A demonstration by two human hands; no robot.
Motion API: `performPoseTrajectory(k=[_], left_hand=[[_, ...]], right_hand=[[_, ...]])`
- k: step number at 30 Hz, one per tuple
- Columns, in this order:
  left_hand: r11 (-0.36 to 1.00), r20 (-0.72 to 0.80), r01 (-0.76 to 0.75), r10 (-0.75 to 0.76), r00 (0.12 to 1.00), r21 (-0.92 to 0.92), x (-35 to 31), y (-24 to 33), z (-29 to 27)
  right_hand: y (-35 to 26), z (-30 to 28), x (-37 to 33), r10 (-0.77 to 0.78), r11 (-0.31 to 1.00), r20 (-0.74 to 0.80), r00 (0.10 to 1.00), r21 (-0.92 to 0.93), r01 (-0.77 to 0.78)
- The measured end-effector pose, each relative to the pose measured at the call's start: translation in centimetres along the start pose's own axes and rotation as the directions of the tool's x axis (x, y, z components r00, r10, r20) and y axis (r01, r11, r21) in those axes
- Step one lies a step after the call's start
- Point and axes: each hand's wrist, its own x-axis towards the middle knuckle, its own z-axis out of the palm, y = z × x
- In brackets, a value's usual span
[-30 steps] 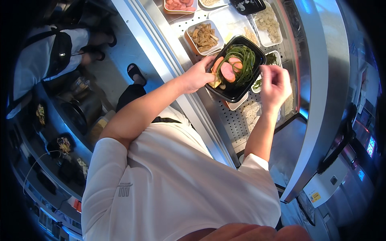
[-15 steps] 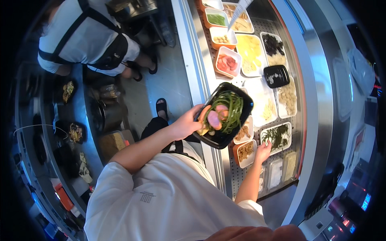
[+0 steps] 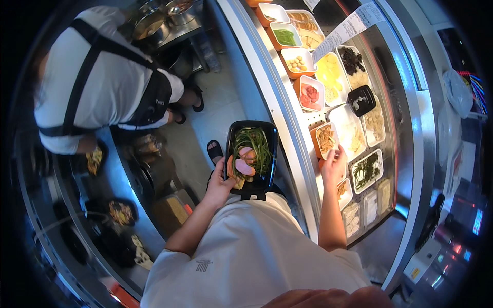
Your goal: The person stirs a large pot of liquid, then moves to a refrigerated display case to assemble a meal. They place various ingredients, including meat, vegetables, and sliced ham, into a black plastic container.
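Note:
My left hand (image 3: 219, 182) grips the near left edge of a black plastic takeaway tray (image 3: 268, 177), held level in front of my body. In the tray lie long green vegetable strips (image 3: 255, 141), pink round slices (image 3: 243, 167) and some yellowish pieces. My right hand (image 3: 335, 167) is over the food counter, at the near right edge of a container of brown shredded food (image 3: 325, 138). Its fingers are bent and drawn together; whatever they hold is too small to make out. Just right of that hand, a white container holds dark green strips (image 3: 366, 171).
Orange-and-white food containers (image 3: 309, 93) line the counter. A black tub (image 3: 361, 100) rests on them, and a printed paper slip (image 3: 349, 31) sticks up. On the left, a co-worker (image 3: 102, 77) bends over a shelf with filled black trays (image 3: 122, 211). Metal pots (image 3: 151, 28) stand beyond.
My left hand has brought the tray left, off the counter edge and toward my body. My right hand has moved from the green strips to the brown shredded food. The co-worker appears nearer.

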Motion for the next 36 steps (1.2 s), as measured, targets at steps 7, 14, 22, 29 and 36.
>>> performPoseTrajectory(k=[7,14,22,29,36], left_hand=[[0.999,0.009,-0.012,0.012,1.000,0.050,3.2,5.8,-7.1],[0.998,-0.008,-0.053,0.053,0.999,0.017,6.5,9.5,-11.6],[0.999,0.022,-0.038,0.039,0.999,-0.021,7.8,10.5,-12.2],[0.999,0.031,-0.007,0.009,0.999,-0.040,7.3,10.6,-13.0],[0.998,0.023,0.020,-0.019,1.000,-0.055,5.9,11.2,-13.8]], right_hand=[[-10.1,8.2,0.9,-0.142,0.971,-0.160,0.977,-0.213,0.106],[-9.8,9.4,1.7,0.113,0.980,-0.266,0.957,-0.131,-0.152],[-10.0,9.7,1.4,0.152,0.955,-0.280,0.948,-0.204,-0.214],[-10.0,9.8,1.6,0.181,0.944,-0.284,0.942,-0.218,-0.247],[-11.2,9.3,1.6,0.257,0.939,-0.248,0.934,-0.164,-0.302]])
